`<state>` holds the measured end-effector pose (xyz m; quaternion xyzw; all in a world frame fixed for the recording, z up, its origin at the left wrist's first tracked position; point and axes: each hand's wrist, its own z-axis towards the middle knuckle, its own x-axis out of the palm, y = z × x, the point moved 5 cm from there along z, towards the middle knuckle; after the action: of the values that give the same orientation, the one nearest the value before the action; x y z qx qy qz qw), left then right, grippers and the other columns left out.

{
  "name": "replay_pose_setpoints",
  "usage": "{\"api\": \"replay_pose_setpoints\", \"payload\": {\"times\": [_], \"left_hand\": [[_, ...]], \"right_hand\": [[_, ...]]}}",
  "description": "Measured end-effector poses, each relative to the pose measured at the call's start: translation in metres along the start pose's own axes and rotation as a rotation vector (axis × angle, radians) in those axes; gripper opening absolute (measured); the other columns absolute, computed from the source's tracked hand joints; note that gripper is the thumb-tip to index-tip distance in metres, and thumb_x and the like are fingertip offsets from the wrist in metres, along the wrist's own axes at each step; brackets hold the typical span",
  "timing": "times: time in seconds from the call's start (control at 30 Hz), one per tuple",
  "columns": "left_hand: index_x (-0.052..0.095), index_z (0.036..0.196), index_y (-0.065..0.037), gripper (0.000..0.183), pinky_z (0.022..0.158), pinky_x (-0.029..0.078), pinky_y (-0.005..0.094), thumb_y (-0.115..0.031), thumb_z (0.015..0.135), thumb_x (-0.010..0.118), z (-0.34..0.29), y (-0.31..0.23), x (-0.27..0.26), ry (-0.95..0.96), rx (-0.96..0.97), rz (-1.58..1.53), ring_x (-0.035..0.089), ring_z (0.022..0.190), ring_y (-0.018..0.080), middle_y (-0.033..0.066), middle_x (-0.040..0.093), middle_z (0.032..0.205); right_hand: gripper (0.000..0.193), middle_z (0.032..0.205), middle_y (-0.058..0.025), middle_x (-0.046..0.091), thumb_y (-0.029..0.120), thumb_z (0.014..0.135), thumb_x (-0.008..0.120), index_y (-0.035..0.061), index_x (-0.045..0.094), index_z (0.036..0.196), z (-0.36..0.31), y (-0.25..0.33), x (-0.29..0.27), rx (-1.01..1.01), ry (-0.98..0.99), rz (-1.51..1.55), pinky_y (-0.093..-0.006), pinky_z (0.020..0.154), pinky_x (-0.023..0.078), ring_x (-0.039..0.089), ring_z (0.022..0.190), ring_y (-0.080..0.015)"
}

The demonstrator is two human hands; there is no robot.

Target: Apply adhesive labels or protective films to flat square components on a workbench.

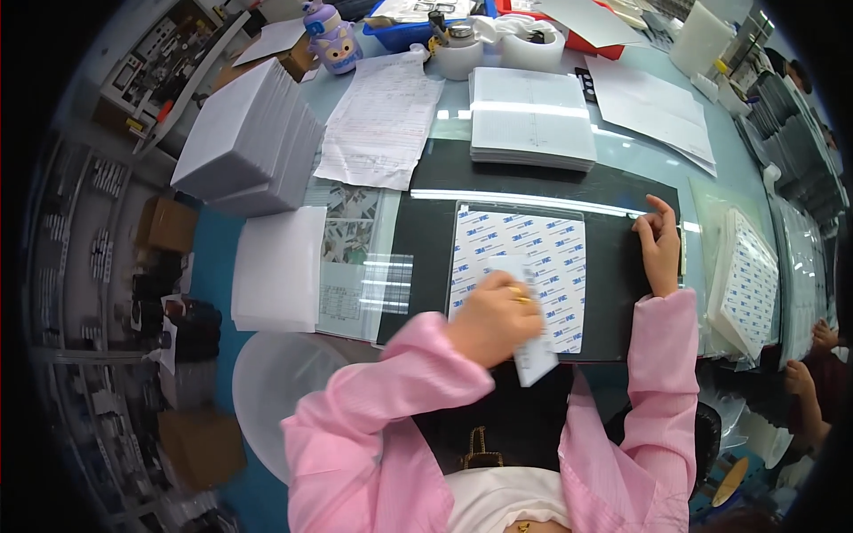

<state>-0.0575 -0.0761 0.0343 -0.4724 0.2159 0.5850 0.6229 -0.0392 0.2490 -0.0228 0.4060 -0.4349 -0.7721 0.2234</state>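
My left hand (499,318) is closed around a white flat strip, like a scraper (533,355), and looks slightly blurred. The strip lies slanted across a rectangular sheet (563,266) with white, blue-printed backing paper, and its lower end reaches past the near edge. Under the sheet is a black mat (613,302). Over the mat's right edge rests my right hand (658,244), fingers loosely bent and apart, with nothing seen in it. Beyond the sheet stands a stack of white panels (533,115).
Tall white stacks (244,133) and a lower white pile (278,271) line the left. More blue-printed sheets (745,284) lie at the right. A written paper (378,120), a purple bottle (333,40) and white tubs (459,60) are farther back. Below left is a translucent bin (275,400).
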Motion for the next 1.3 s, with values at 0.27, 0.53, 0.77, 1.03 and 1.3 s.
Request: {"api": "replay_pose_setpoints", "payload": {"times": [0.27,0.53,0.77,1.03,1.3], "left_hand": [[0.071,0.070,-0.019,0.007,0.087,0.048,0.0358,-0.013,0.074,0.074,-0.114,0.035,-0.105,0.081,-0.264,0.163,0.071,0.086,0.0169,-0.0050,0.077,0.084],[0.076,0.087,-0.011,0.024,0.092,0.046,0.0396,0.002,0.073,0.062,-0.129,0.072,-0.118,-0.145,-0.435,0.295,0.069,0.097,0.0252,0.0014,0.077,0.095],[0.068,0.127,-0.008,0.051,0.118,0.034,0.0532,0.009,0.081,0.053,-0.119,0.087,-0.092,0.042,-0.487,0.416,0.055,0.134,0.0316,0.0109,0.064,0.137],[0.055,0.143,-0.006,0.085,0.120,0.029,0.0588,-0.050,0.075,0.083,-0.044,-0.031,0.013,0.135,-0.323,0.021,0.042,0.146,0.0370,0.0168,0.051,0.152],[0.071,0.125,-0.012,0.051,0.114,0.041,0.0537,-0.018,0.075,0.083,-0.049,-0.046,0.028,-0.030,-0.275,0.111,0.059,0.132,0.0281,0.0080,0.067,0.135]], "right_hand": [[0.039,0.083,-0.0032,0.065,0.006,0.099,0.063,0.0027,0.055,0.137,-0.001,0.004,0.004,-0.027,-0.001,-0.131,-0.0258,0.072,0.048,0.060,0.076,-0.0099],[0.023,0.087,-0.0075,0.068,0.009,0.097,0.066,0.0041,0.068,0.119,-0.005,0.028,0.023,-0.099,-0.005,-0.216,-0.0305,0.069,0.050,0.061,0.072,-0.0159],[0.010,0.092,-0.0129,0.070,0.011,0.093,0.067,0.0041,0.074,0.096,-0.010,0.056,0.049,-0.212,0.035,-0.217,-0.0392,0.073,0.053,0.068,0.082,-0.0315],[0.011,0.091,-0.0115,0.065,0.012,0.093,0.067,0.0015,0.069,0.089,-0.011,0.072,0.078,-0.332,0.042,-0.365,-0.0406,0.075,0.052,0.065,0.085,-0.0322],[0.025,0.076,-0.0117,0.064,0.019,0.092,0.070,0.0004,0.069,0.074,-0.013,0.073,0.068,-0.231,0.111,-0.425,-0.0431,0.069,0.050,0.063,0.075,-0.0331]]}}
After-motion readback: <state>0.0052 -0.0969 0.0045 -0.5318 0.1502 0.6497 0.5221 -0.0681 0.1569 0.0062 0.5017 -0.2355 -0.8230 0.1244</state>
